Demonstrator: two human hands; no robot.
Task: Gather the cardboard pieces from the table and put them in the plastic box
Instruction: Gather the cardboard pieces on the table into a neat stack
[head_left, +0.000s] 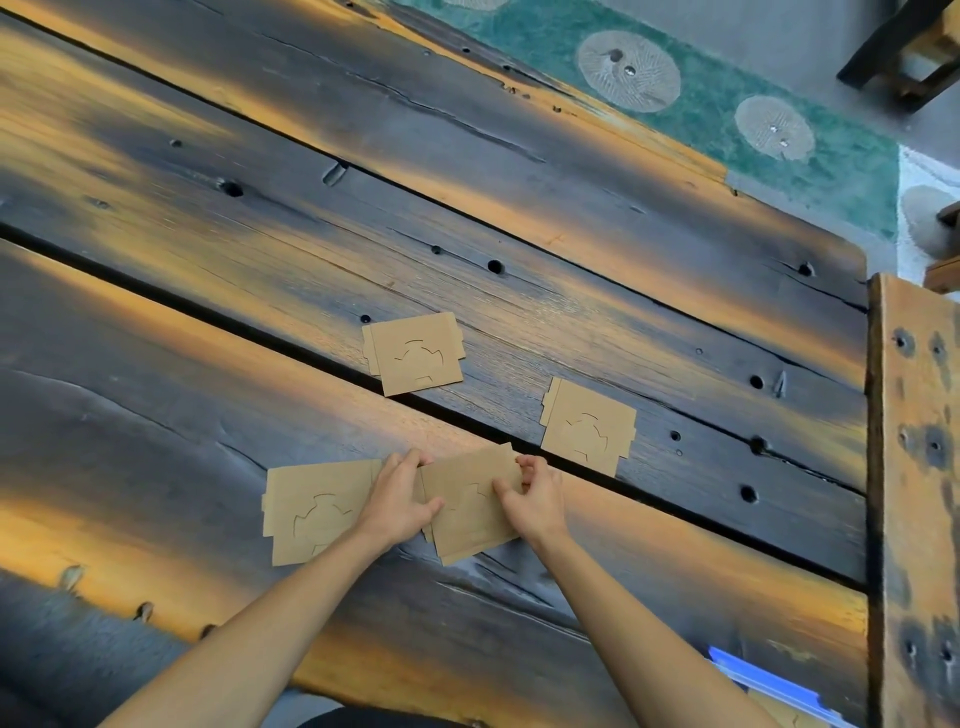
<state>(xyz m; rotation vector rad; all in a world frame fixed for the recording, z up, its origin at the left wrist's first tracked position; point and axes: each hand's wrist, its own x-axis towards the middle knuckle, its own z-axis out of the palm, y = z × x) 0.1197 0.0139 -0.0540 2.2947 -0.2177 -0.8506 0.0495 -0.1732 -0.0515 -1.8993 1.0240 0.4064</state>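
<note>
- Your left hand (397, 499) and right hand (535, 496) both have their grip clamped on the same small stack of cardboard (470, 506), thumbs on top, fingers curled over the far edge.
- That stack is flat, tan, matte card, several sheets slightly fanned; its long axis runs left to right, tilted so the right end sits a touch farther from you.
- It's lying on the bench (260, 260), low in the middle of your view.
- Just left of it, partly under your left wrist, sits another cardboard pile (311, 509), the same notched rectangle with a die-cut, gear-like arc in the centre, long side running left to right.
- Farther out lies a third pile (415, 353), two sheets offset, long axis roughly across the bench.
- To the right, a fourth pile (587, 426) is turned clockwise, straddling the plank gap near it.
- The bench is rough, weathered planks, charred dark with orange grain streaks, bolt holes and cracks.
- A blue plastic edge (763, 680) shows at the lower right; you can't tell what it belongs to.
</note>
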